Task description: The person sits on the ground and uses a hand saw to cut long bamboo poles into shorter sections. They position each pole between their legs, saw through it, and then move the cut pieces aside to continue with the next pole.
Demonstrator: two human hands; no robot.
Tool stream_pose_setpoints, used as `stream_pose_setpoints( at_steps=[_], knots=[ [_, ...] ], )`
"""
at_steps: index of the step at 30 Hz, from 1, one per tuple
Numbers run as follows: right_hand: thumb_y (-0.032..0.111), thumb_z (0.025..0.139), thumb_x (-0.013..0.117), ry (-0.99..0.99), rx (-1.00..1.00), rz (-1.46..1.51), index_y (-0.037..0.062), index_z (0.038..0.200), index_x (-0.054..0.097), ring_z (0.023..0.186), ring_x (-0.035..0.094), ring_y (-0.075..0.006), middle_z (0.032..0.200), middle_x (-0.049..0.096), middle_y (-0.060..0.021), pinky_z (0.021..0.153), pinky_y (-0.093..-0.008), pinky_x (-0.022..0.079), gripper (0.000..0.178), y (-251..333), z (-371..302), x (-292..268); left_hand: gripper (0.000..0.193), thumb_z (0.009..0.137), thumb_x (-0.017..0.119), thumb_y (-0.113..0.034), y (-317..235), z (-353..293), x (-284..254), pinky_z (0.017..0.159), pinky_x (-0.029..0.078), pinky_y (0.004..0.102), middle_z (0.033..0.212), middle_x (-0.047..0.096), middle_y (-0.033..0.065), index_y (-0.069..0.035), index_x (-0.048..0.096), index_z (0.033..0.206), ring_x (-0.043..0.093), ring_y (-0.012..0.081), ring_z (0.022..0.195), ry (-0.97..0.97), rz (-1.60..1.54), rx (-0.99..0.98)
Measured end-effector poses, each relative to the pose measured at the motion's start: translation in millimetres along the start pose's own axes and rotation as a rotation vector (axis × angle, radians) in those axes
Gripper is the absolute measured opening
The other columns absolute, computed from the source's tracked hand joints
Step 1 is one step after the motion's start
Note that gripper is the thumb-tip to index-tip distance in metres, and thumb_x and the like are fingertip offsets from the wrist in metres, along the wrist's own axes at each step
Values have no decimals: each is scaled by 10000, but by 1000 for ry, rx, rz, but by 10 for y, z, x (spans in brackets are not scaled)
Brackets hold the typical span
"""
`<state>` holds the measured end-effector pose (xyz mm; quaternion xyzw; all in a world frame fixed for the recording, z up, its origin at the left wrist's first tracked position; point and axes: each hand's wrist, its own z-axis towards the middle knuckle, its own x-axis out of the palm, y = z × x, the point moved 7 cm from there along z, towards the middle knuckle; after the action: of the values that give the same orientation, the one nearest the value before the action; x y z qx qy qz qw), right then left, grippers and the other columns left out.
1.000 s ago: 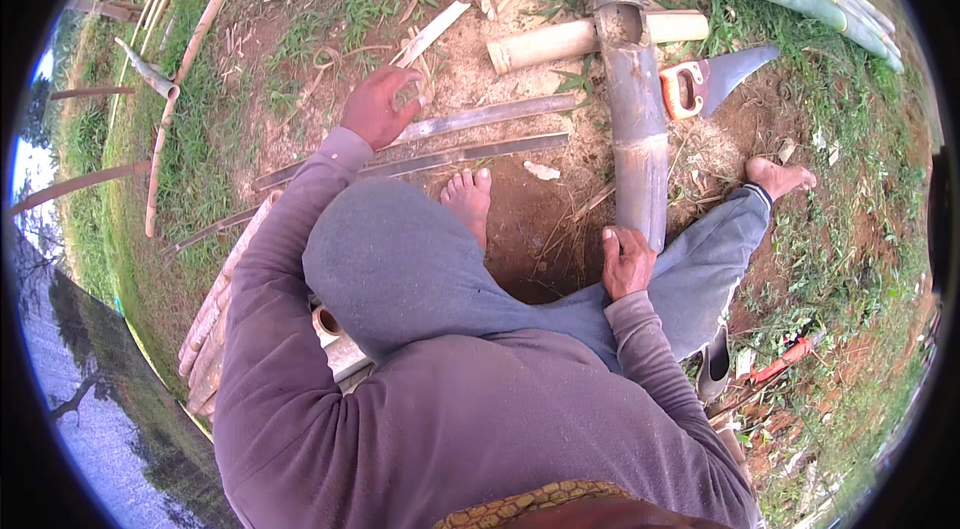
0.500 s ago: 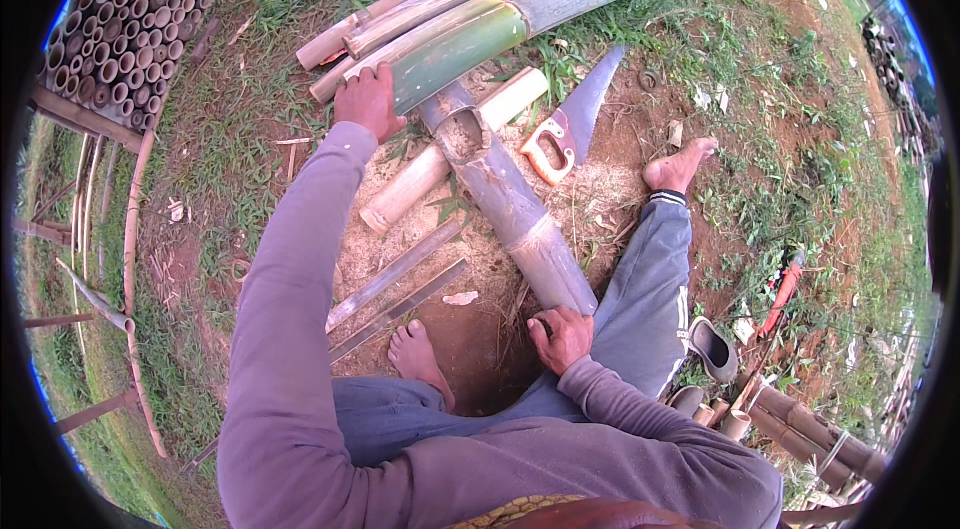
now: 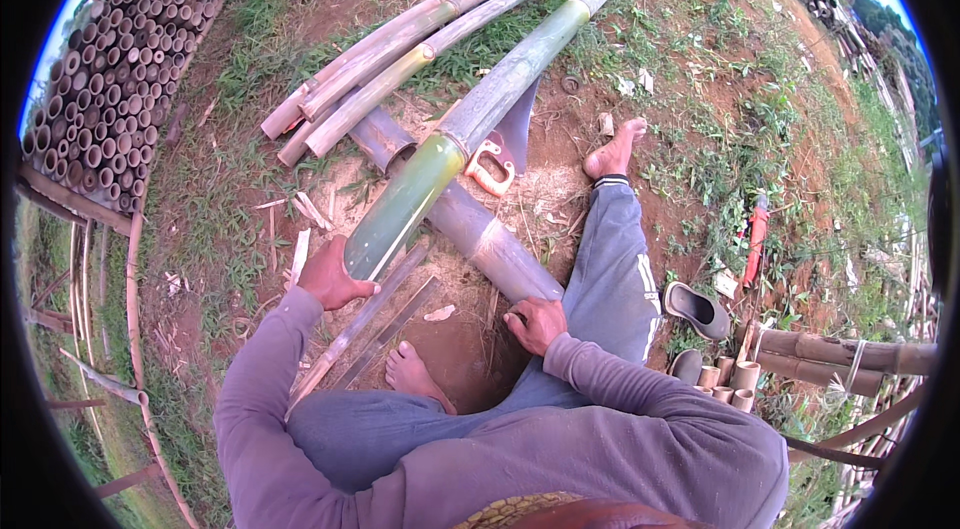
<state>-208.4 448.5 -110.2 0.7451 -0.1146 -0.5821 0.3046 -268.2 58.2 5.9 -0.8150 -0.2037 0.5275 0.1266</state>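
My left hand [image 3: 332, 276] grips the near end of a long green bamboo pole [image 3: 412, 191], fingers round its outer side and thumb on the end. The pole slants away to the upper right. It crosses over a thick greyish bamboo trunk [image 3: 497, 247] and hides part of its cut-out notch. At the trunk's near end, my right hand [image 3: 538, 325] is closed against it, fingers curled. Just right of the pole lies a handsaw [image 3: 492, 169] with an orange-edged handle, its blade partly covered by the pole.
More bamboo poles [image 3: 400, 69] lie side by side on the grass beyond. Two narrow strips [image 3: 385, 331] rest by my bare left foot [image 3: 415, 376]. To the right are a dark shoe [image 3: 697, 311], a red-orange object [image 3: 756, 241] and short bamboo pieces [image 3: 742, 376]. Stacked bamboo [image 3: 105, 94] stands far left.
My left hand has pulled the green pole's near end toward me and down-left, away from the other poles and across the thick trunk. My right hand stays at the trunk's end.
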Motion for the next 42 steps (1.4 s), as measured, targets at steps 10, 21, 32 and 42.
stream_pose_setpoints(
  at_steps=[10,21,32,42],
  knots=[
    [442,968,631,100,89,-22,154,994,785,1049,715,-309,1054,764,-86,929,-492,481,327,-51,64,-17,1011,645,942,-299,2020,-2850,-204,1139,391,538,1395,540,153,-75,449,1499,535,347,1332,-440,541,-493],
    [420,947,672,101,101,-155,152,1027,786,1059,717,-330,1052,780,-110,964,-486,457,301,34,1,90,1045,739,831,-180,2845,-3602,-442,1303,172,625,1641,416,66,-195,322,1652,291,316,1593,-331,647,-956],
    [400,936,691,88,108,-206,157,1021,777,1062,714,-320,1044,780,-98,959,-489,452,271,28,53,137,1074,701,915,-509,253,-245,-437,1220,359,548,1543,530,143,-122,439,1583,468,335,1463,-424,359,61],
    [375,921,703,70,34,-152,158,1030,763,1060,709,-316,1023,758,-88,944,-484,456,250,27,-25,125,1160,625,956,-441,143,801,-285,1087,532,472,1341,693,218,-114,403,1591,680,408,1236,-18,142,-86]
  ],
)
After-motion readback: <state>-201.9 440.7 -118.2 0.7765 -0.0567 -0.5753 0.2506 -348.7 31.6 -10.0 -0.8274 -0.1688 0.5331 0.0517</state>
